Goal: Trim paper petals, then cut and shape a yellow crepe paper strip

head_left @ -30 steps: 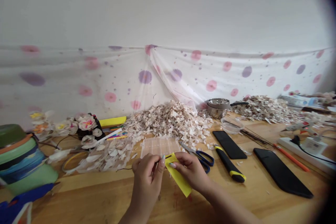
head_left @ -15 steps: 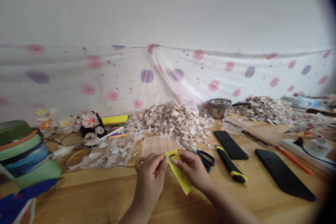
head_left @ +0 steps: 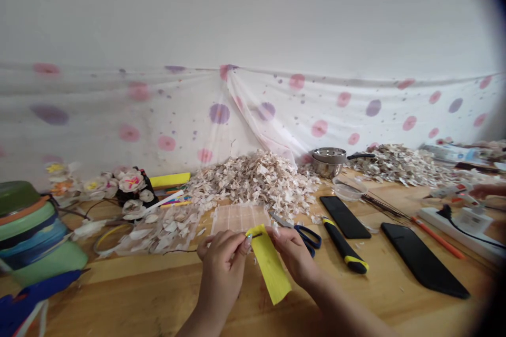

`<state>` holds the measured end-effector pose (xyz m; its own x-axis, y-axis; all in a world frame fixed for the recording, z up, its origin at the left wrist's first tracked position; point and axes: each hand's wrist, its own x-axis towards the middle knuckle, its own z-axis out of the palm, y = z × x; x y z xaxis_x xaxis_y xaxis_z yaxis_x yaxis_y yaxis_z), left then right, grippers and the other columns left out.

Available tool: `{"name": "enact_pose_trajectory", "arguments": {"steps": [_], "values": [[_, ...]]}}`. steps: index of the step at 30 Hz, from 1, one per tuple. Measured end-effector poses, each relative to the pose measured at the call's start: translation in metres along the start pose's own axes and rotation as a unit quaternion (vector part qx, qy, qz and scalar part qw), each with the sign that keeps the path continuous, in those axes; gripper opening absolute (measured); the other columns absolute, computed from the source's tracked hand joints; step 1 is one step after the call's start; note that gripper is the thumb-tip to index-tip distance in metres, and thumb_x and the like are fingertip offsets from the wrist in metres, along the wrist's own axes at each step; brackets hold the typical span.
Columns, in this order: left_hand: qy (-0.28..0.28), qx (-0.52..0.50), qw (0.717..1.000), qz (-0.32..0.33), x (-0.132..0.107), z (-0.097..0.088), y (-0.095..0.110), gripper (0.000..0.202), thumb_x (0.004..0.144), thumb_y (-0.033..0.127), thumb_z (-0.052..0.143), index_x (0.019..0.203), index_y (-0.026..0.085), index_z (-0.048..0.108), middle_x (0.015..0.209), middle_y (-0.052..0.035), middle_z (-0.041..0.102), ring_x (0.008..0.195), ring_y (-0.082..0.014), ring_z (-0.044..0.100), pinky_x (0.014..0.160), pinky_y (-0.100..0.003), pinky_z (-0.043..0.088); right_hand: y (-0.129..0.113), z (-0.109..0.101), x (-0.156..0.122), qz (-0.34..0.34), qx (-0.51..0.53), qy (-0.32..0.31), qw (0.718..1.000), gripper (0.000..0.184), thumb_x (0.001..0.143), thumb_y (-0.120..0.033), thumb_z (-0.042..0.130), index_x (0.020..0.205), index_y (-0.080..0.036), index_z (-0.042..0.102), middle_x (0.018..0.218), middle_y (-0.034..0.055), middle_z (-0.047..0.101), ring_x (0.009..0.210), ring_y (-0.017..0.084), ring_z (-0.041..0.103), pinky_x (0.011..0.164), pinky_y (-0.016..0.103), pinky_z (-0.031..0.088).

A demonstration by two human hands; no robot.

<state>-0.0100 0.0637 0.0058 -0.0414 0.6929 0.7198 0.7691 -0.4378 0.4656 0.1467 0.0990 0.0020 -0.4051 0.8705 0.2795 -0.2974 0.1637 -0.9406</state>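
Note:
My left hand [head_left: 225, 260] is closed, pinching the upper left corner of a yellow paper strip [head_left: 272, 268] together with a thin dark wire [head_left: 179, 251]. The wire sticks out to the left of the hand, and a short dark end crosses the top of the paper. My right hand [head_left: 294, 253] is closed at the strip's upper right edge, thumb and fingertips together there. The strip hangs down between both hands. Scissors [head_left: 310, 239] with blue handles lie just behind my right hand. A clear divided tray [head_left: 239, 216] is beyond my left hand.
Pale petal-like flakes [head_left: 256, 179] are heaped behind. A black-and-yellow cutter [head_left: 346, 247] and two black phones [head_left: 425, 258], [head_left: 343, 216] lie rightward. Far right, another person's hand [head_left: 488, 189] is at a glue gun [head_left: 454, 192] above a power strip [head_left: 462, 231]. A blue glue gun [head_left: 35, 295] lies left.
The yellow strip now hangs more open and toward me. My right thumb has lifted from its face to its right edge. Another person's hand has come in at the glue gun, far right.

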Motion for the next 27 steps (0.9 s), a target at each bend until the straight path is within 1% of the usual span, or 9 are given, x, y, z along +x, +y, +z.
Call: {"name": "enact_pose_trajectory", "arguments": {"steps": [3, 5, 7, 9, 12, 14, 20, 24, 27], "values": [[0.027, 0.009, 0.999, 0.015, -0.0008, -0.0003, 0.0030, 0.020, 0.087, 0.027, 0.049, 0.073, 0.022, 0.063, 0.069, 0.0012, 0.067, 0.068, -0.0185, 0.061, 0.081, -0.037, 0.029, 0.0008, 0.0007, 0.0005, -0.005, -0.040, 0.001, 0.999, 0.031, 0.080, -0.047, 0.059, 0.088, -0.021, 0.074, 0.077, 0.0046, 0.070, 0.072, 0.021, 0.064, 0.071, 0.033, 0.049], [0.039, 0.025, 0.999, 0.025, -0.0017, -0.0004, 0.0041, 0.017, 0.087, 0.025, 0.048, 0.078, 0.023, 0.063, 0.071, 0.0005, 0.068, 0.070, -0.0189, 0.062, 0.081, -0.038, 0.028, 0.0011, 0.0016, 0.0011, -0.053, -0.110, 0.021, 0.992, 0.024, 0.080, -0.040, 0.061, 0.092, -0.023, 0.074, 0.079, 0.0040, 0.071, 0.074, 0.021, 0.065, 0.071, 0.032, 0.050], [0.043, 0.039, 0.998, 0.032, -0.0031, -0.0002, 0.0044, 0.016, 0.088, 0.024, 0.047, 0.084, 0.023, 0.062, 0.073, -0.0002, 0.068, 0.072, -0.0190, 0.062, 0.080, -0.038, 0.027, 0.0019, 0.0012, 0.0017, -0.130, -0.211, 0.053, 0.967, 0.020, 0.081, -0.033, 0.061, 0.094, -0.024, 0.073, 0.079, 0.0045, 0.072, 0.076, 0.021, 0.066, 0.070, 0.031, 0.050], [0.043, 0.048, 0.997, 0.034, -0.0048, 0.0006, 0.0040, 0.016, 0.089, 0.023, 0.045, 0.090, 0.023, 0.061, 0.075, -0.0009, 0.069, 0.072, -0.0189, 0.062, 0.079, -0.038, 0.027, 0.0032, -0.0005, 0.0020, -0.205, -0.296, 0.071, 0.930, 0.020, 0.084, -0.027, 0.058, 0.098, -0.025, 0.072, 0.079, 0.0047, 0.072, 0.076, 0.020, 0.067, 0.069, 0.029, 0.051], [0.046, 0.052, 0.997, 0.033, -0.0076, 0.0026, 0.0016, 0.017, 0.090, 0.024, 0.044, 0.094, 0.023, 0.060, 0.077, -0.0016, 0.069, 0.070, -0.0186, 0.062, 0.080, -0.038, 0.027, 0.0050, -0.0034, 0.0021, -0.291, -0.350, 0.062, 0.888, 0.026, 0.086, -0.020, 0.054, 0.107, -0.027, 0.068, 0.084, 0.0044, 0.073, 0.078, 0.018, 0.068, 0.071, 0.027, 0.052], [0.046, 0.051, 0.997, 0.036, -0.0090, 0.0043, -0.0010, 0.015, 0.089, 0.023, 0.046, 0.096, 0.023, 0.059, 0.077, -0.0008, 0.069, 0.067, -0.0177, 0.063, 0.079, -0.037, 0.027, 0.0054, -0.0043, 0.0020, -0.314, -0.360, 0.054, 0.877, 0.029, 0.086, -0.017, 0.053, 0.111, -0.027, 0.066, 0.087, 0.0047, 0.073, 0.080, 0.017, 0.068, 0.071, 0.026, 0.052], [0.031, 0.044, 0.998, 0.035, -0.0077, 0.0053, -0.0043, 0.019, 0.087, 0.021, 0.050, 0.105, 0.023, 0.057, 0.073, 0.0027, 0.068, 0.064, -0.0158, 0.063, 0.077, -0.035, 0.026, 0.0047, -0.0030, 0.0024, -0.266, -0.338, 0.053, 0.901, 0.027, 0.086, -0.018, 0.053, 0.109, -0.025, 0.067, 0.093, 0.0065, 0.072, 0.084, 0.018, 0.067, 0.074, 0.026, 0.052], [0.025, 0.042, 0.998, 0.035, -0.0049, 0.0023, -0.0030, 0.015, 0.088, 0.020, 0.048, 0.092, 0.024, 0.062, 0.072, 0.0022, 0.068, 0.065, -0.0169, 0.063, 0.080, -0.036, 0.026, 0.0043, -0.0024, 0.0040, -0.215, -0.299, 0.073, 0.927, 0.022, 0.083, -0.028, 0.058, 0.100, -0.020, 0.071, 0.085, 0.0077, 0.071, 0.077, 0.019, 0.066, 0.071, 0.028, 0.052], [0.012, 0.037, 0.998, 0.056, -0.0036, 0.0012, -0.0038, 0.014, 0.087, 0.019, 0.050, 0.086, 0.024, 0.063, 0.074, 0.0016, 0.069, 0.069, -0.0179, 0.064, 0.081, -0.037, 0.026, 0.0064, -0.0028, 0.0058, -0.145, -0.238, 0.070, 0.958, 0.022, 0.082, -0.035, 0.060, 0.092, -0.020, 0.073, 0.084, 0.0071, 0.072, 0.077, 0.019, 0.065, 0.071, 0.029, 0.051]]}}
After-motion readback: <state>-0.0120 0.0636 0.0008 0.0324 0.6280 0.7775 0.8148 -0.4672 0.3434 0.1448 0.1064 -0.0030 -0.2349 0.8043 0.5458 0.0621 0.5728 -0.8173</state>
